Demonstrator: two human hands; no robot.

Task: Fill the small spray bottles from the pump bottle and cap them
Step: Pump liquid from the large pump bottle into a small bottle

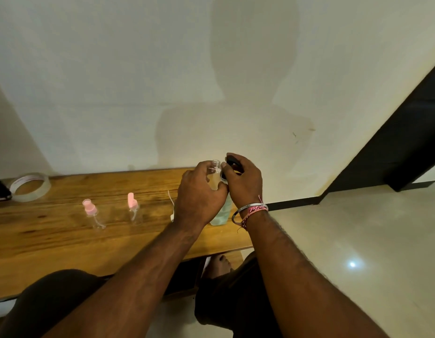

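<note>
Pretty much dead centre of the frame, the left hand (199,191) has its fingers curled round a small clear spray bottle (215,175), holding it upright with the open threaded neck poking out on top, no cap on it. Right next to it, the right hand (244,181) is wrapped over the black pump head (232,162) of the pump bottle (222,213), whose pale green body stands on the wooden table (65,240) just below both hands. The two hands are touching or as good as. A loose white dip tube (172,203) lies on the table just left of the left wrist. Further left, two more little clear bottles with pink spray tops stand on the wood, one near centre (133,209) and one left of it (92,215), well apart from each other. A roll of clear tape (29,186) sits by the left edge of the frame, against the wall. The right wrist has a metal bangle (248,208) and a pink thread band (254,212).
</note>
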